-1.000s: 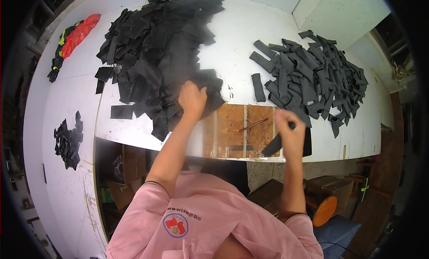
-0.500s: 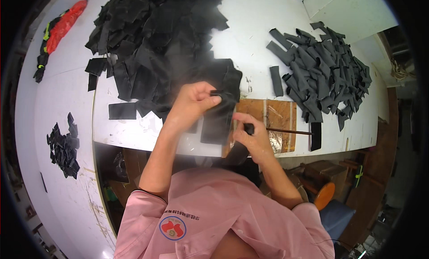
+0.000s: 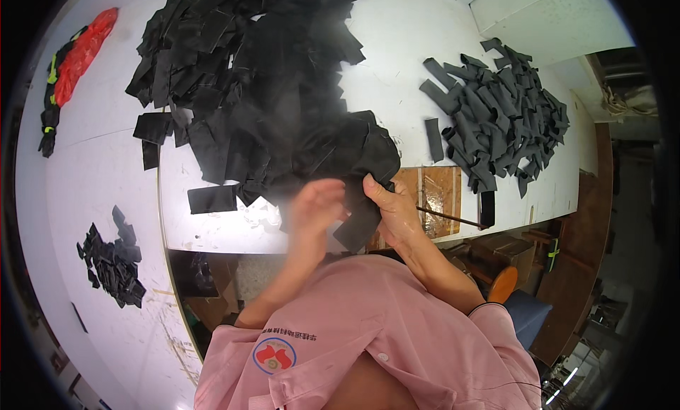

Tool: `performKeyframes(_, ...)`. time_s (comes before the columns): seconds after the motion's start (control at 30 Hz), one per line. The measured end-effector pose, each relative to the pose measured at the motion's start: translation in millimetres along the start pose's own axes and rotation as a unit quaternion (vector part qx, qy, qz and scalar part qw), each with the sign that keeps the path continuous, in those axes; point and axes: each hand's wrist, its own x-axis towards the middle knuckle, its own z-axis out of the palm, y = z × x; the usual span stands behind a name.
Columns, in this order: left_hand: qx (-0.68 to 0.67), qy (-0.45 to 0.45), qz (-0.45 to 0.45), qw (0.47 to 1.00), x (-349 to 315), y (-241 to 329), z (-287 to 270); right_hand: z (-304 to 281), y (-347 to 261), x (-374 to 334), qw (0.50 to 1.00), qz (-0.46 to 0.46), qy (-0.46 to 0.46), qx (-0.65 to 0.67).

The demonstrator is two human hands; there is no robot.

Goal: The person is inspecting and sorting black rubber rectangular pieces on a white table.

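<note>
My right hand [image 3: 398,210] is closed on a black fabric piece [image 3: 359,224], thumb on top, at the near edge of a large heap of flat black fabric pieces [image 3: 283,77]. Just left of it, my left hand [image 3: 317,215] is smeared by motion, and whether it grips anything cannot be made out. A thin brown rod [image 3: 453,217] runs out to the right from behind my right hand. Its far end meets a small black strip [image 3: 487,209] at the table edge. Whether my right hand also holds the rod is hidden.
A brown board [image 3: 432,190] lies under the rod. Rolled dark grey fabric tubes [image 3: 506,116] are heaped at the right. On the left-hand table [image 3: 92,183] are a small black pile [image 3: 112,261] and a red plastic bundle [image 3: 83,56]. An orange round seat [image 3: 501,285] stands below right.
My left hand has come off the upper end of the black piece and moved nearer my body. My right hand has turned, its thumb now on the fabric. The whole view has shifted slightly.
</note>
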Motion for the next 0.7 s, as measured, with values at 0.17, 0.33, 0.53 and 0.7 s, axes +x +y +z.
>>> performKeyframes(0.17,0.108,0.008,0.074,0.991,-1,-6,7,-3,-5,6,1.000,-0.006,0.006,-0.001)
performKeyframes(0.33,0.173,0.076,0.104,0.976,4,-22,1,-15,9,7,0.999,0.001,-0.028,-0.026)
performKeyframes(0.53,0.300,0.128,0.205,0.923,-9,-43,-3,-51,13,-18,0.748,-0.131,0.015,-0.650)
performKeyframes(0.7,0.356,0.044,0.243,0.901,-33,-68,19,-53,17,-51,0.840,-0.330,-0.050,-0.427)
